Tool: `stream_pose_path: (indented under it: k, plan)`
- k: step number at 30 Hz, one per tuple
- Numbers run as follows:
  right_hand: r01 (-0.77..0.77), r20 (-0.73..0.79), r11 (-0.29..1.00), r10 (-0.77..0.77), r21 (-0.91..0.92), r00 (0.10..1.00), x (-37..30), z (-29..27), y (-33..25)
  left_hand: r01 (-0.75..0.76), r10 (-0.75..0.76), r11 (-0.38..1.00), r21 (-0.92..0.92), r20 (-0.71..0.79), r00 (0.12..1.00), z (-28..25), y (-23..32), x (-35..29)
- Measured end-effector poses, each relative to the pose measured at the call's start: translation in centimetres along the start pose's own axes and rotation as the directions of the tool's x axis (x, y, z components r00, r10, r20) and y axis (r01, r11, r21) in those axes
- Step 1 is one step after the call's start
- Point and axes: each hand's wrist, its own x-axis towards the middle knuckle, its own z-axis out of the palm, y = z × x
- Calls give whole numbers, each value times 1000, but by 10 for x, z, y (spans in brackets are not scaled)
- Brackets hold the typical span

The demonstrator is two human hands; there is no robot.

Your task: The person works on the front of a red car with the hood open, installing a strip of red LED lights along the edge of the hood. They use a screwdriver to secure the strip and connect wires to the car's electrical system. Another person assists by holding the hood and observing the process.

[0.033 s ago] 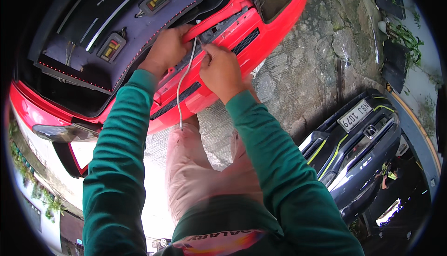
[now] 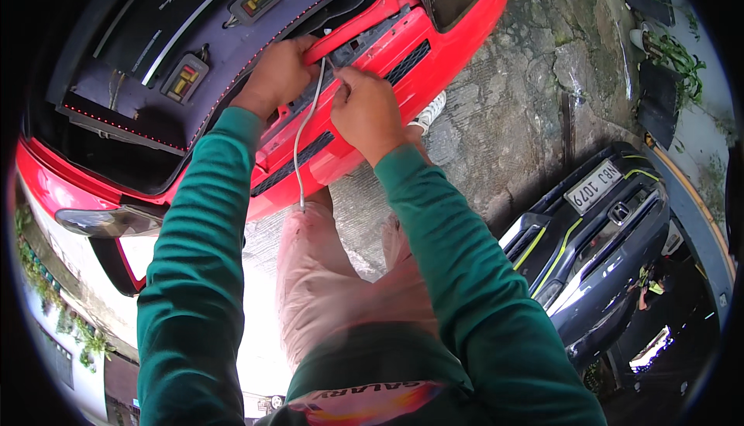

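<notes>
My left hand (image 2: 279,77) is closed at the red rear edge (image 2: 353,32) of a car's open luggage area, its fingers curled over the edge and partly hidden. Just right of it, my right hand (image 2: 368,112) is closed in a pinch, thumb and forefinger together near the top of a thin grey-white cable (image 2: 298,151). What lies between those fingertips is too small to make out. From the edge between my hands, the cable hangs past the red bumper (image 2: 341,164) down to my knee.
Inside the car sits a speaker box (image 2: 225,31) with clear-windowed terminals and small red lights. Behind me on the right stands a dark car (image 2: 597,248). Potted plants (image 2: 674,70) line the wall, beside rough concrete ground (image 2: 496,132). A white shoe (image 2: 430,112) shows below the bumper.
My right hand has shifted very slightly left. More of the white shoe shows below the bumper. Both hands stay closed at the same edge.
</notes>
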Motion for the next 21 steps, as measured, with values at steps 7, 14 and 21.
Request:
stream_pose_path:
  k: [7, 14, 21]
  plan:
    - [-80, 24, 997, 81, -12, 996, -14, 5, -7, 3, -12, 973, 231, 36, 999, 11, -2, -1]
    - [-101, 71, 993, 106, -68, 992, -6, 6, -11, 64, -69, 963, 262, 10, 998, 9, -1, 4]
    - [-54, 42, 998, 54, 11, 998, -12, 1, -4, 158, -146, 984, -85, 129, 981, 3, -8, 21]
